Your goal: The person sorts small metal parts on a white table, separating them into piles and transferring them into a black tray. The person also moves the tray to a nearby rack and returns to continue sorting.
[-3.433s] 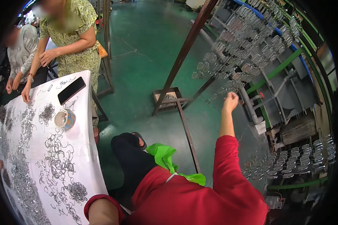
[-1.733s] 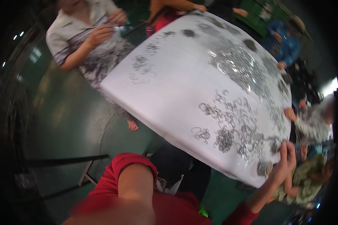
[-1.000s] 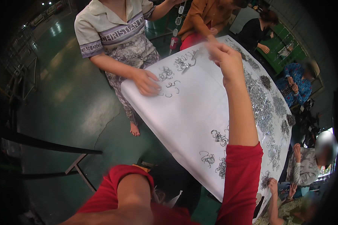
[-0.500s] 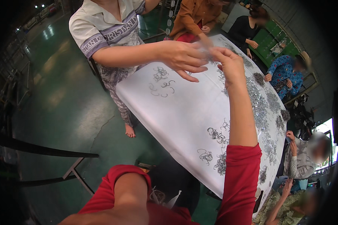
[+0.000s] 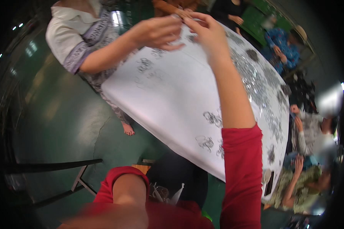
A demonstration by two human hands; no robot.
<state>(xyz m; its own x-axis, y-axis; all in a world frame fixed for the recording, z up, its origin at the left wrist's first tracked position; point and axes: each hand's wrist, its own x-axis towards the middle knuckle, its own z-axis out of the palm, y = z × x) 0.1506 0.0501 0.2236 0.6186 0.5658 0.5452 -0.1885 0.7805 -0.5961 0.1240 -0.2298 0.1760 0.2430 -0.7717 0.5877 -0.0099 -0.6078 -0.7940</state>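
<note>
Right hand (image 5: 212, 36) curls close by a co-worker's hand (image 5: 160, 32); blur stops me telling whether it grips anything. I see wire hooks (image 5: 205, 142) lying below it on the table (image 5: 172, 103).

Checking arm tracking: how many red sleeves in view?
2: left red sleeve, low, left of centre; right red sleeve, in front of the white table, below the right hand. Others may be hidden.
</note>
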